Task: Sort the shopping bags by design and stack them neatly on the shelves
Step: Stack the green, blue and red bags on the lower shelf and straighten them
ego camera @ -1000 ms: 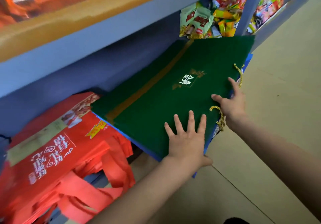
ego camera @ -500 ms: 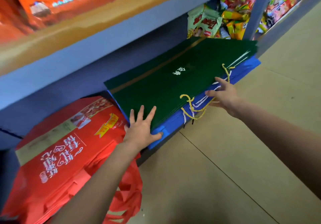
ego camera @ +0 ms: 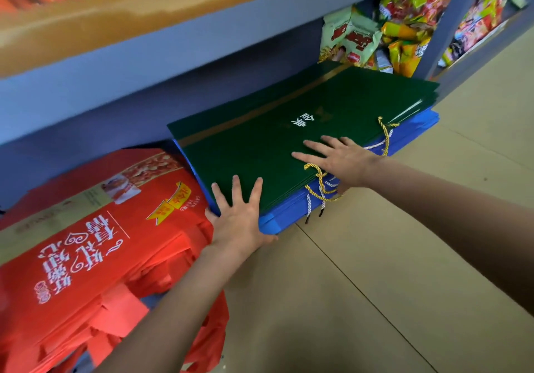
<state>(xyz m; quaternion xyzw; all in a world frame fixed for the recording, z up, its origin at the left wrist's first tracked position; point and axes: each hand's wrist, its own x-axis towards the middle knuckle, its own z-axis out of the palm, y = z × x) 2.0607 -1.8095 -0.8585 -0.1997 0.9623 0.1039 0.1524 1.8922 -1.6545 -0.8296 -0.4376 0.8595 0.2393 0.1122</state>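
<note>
On the bottom shelf (ego camera: 86,129), both flat hands (left hand (ego camera: 241,222), right hand (ego camera: 339,160)) press green bags (ego camera: 274,147) atop blue bags (ego camera: 291,213).

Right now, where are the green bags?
Head view, centre: green bags lie stacked on the blue bags on the bottom shelf, right of the red bags.

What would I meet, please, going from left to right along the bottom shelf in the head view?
Red shopping bags → left hand → green bags stacked on blue bags → right hand → gold cord handle → snack packets further back.
</note>
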